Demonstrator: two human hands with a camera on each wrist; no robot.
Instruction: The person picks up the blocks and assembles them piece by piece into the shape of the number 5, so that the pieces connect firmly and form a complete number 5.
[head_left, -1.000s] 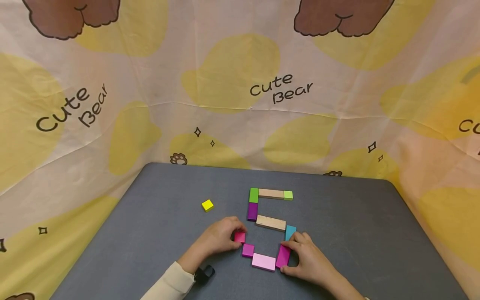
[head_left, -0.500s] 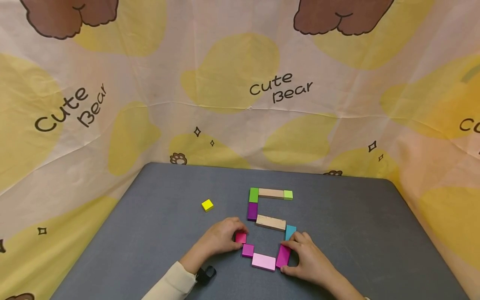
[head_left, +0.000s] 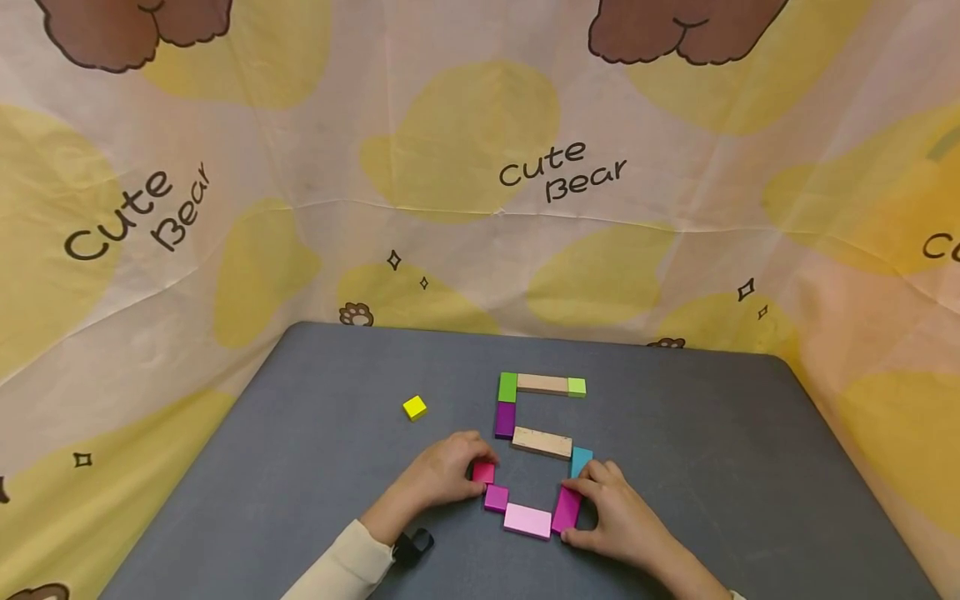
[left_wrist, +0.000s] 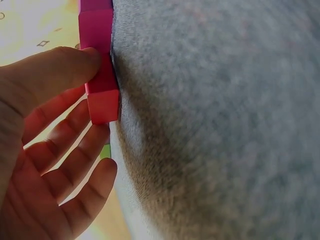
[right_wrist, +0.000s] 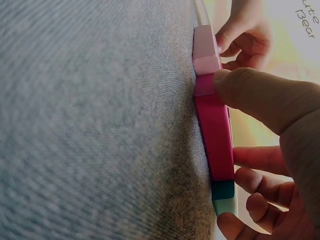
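My left hand [head_left: 447, 468] pinches a small pinkish-red block [head_left: 483, 472] between thumb and fingers; in the left wrist view the red block [left_wrist: 103, 102] sits on the grey surface. Just below it in the head view lies a small magenta block [head_left: 496, 498], followed by a light pink block [head_left: 527, 520]. On the right, my right hand [head_left: 622, 517] grips the ends of a longer magenta block [head_left: 566, 509], whose long side [right_wrist: 216, 137] shows in the right wrist view. A blue block [head_left: 581, 462] adjoins its far end, partly hidden by the fingers.
Farther back lie two bare wooden blocks, the nearer wooden block [head_left: 542, 442] and the far wooden block [head_left: 542, 383]. Purple [head_left: 505, 419], green [head_left: 507, 387] and light green blocks [head_left: 577, 387] join them. A yellow block [head_left: 415, 407] lies apart on the grey table [head_left: 337, 392].
My left hand has shifted slightly to the right with the pinkish-red block, bringing it more over the small magenta block's end. The right hand stays on the longer magenta block.
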